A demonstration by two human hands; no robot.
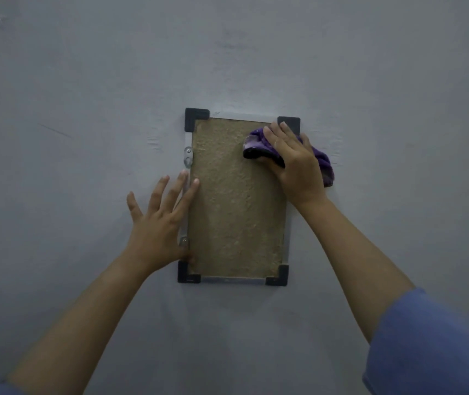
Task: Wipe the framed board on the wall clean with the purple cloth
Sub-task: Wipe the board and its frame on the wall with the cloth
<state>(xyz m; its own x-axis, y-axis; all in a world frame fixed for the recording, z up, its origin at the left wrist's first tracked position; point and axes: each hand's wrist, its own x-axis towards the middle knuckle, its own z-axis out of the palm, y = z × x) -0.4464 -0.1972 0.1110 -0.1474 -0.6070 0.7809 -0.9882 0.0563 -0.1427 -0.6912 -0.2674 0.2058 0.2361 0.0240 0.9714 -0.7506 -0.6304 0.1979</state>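
A tall framed board (233, 212) hangs on the grey wall; its face is rough brown, its rim is silver metal with black corner caps. The purple cloth (258, 145) lies bunched against the board's upper right corner, partly over the right rim. My right hand (296, 163) lies on top of the cloth and presses it to the board, thumb curled round the cloth's lower edge. My left hand (159, 223) rests flat with spread, straight fingers on the board's left rim and the wall beside it.
The plain grey wall (85, 109) fills the whole view around the board. A small metal hanging bracket (188, 159) with a screw sits on the left rim above my left fingertips. Blue sleeves show at the bottom corners.
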